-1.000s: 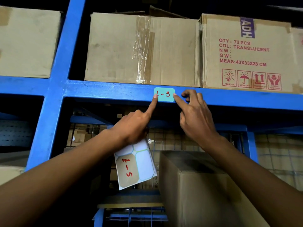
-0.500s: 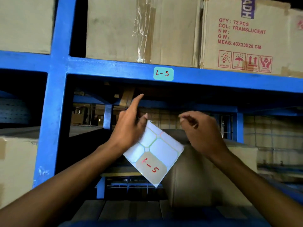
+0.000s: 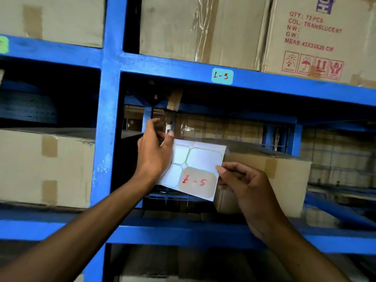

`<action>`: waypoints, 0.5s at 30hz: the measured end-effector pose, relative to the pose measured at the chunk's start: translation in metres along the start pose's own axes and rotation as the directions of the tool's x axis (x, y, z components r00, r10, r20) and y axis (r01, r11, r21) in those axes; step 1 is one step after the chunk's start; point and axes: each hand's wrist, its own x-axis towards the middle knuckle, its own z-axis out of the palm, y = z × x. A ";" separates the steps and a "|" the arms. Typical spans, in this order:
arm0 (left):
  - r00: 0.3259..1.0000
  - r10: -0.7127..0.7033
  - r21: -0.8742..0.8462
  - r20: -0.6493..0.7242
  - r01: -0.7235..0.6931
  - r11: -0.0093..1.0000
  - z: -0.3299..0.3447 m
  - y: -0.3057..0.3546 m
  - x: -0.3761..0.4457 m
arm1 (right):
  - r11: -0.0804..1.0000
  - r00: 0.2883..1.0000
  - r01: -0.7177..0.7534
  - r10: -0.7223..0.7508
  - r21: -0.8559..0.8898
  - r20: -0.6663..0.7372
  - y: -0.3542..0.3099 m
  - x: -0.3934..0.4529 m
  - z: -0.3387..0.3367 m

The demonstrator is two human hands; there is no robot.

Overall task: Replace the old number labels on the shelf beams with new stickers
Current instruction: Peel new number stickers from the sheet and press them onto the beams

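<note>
I see a big blue shelf rack [image 3: 109, 119] that fills the whole view, with brown boxes on it. High above my fingers sits a box with red print [image 3: 317, 35] and a plain taped box [image 3: 195, 27] to its left. Under them runs a blue beam [image 3: 284, 86], and a blue-green sticker marked 1-3 [image 3: 222, 76] is stuck on it, well above both hands. Just behind my right fingers there is another brown box [image 3: 284, 176] on the lower shelf. My left hand [image 3: 155, 153] pinches the top left corner of a white sticker sheet [image 3: 195, 167], thumb on the front. My right hand [image 3: 244, 186] is curled, and its fingertips grip the right edge of the sheet. Between my two hands, low on the sheet, lies a tan sticker marked 1-5 [image 3: 197, 182] in red. At the far left edge a bit of green sticker [image 3: 3, 44] peeks in, blurry.
</note>
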 end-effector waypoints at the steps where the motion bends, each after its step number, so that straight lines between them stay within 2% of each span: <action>1: 0.998 -0.050 -0.009 0.025 0.050 0.999 -0.006 0.001 -0.005 | 1.000 1.000 -0.006 0.006 0.026 -0.016 -0.004 -0.002 0.001; 3: 0.980 -0.176 -0.053 0.090 0.181 0.982 -0.018 0.007 -0.021 | 0.998 0.998 -0.023 0.026 0.055 -0.056 -0.012 -0.008 0.002; 5: 0.915 -0.336 -0.180 0.224 0.377 0.908 -0.026 0.013 -0.042 | 0.997 0.993 -0.021 0.029 0.072 -0.114 -0.018 -0.012 0.002; 8: 0.678 -0.530 -0.249 0.509 0.705 0.664 -0.033 0.023 -0.067 | 0.995 0.983 0.010 0.008 0.101 -0.183 -0.025 -0.017 0.004; 10: 0.560 -0.514 -0.277 0.650 0.804 0.526 -0.037 0.030 -0.081 | 0.993 0.979 0.030 -0.006 0.115 -0.205 -0.028 -0.025 0.006; 12: 0.531 -0.457 -0.340 0.714 0.833 0.436 -0.036 0.039 -0.090 | 0.995 0.981 0.032 -0.012 0.097 -0.194 -0.028 -0.033 0.009; 15: 0.581 -0.400 -0.476 0.708 0.812 0.337 -0.036 0.048 -0.095 | 0.993 0.989 0.035 -0.017 0.114 -0.149 -0.031 -0.043 0.011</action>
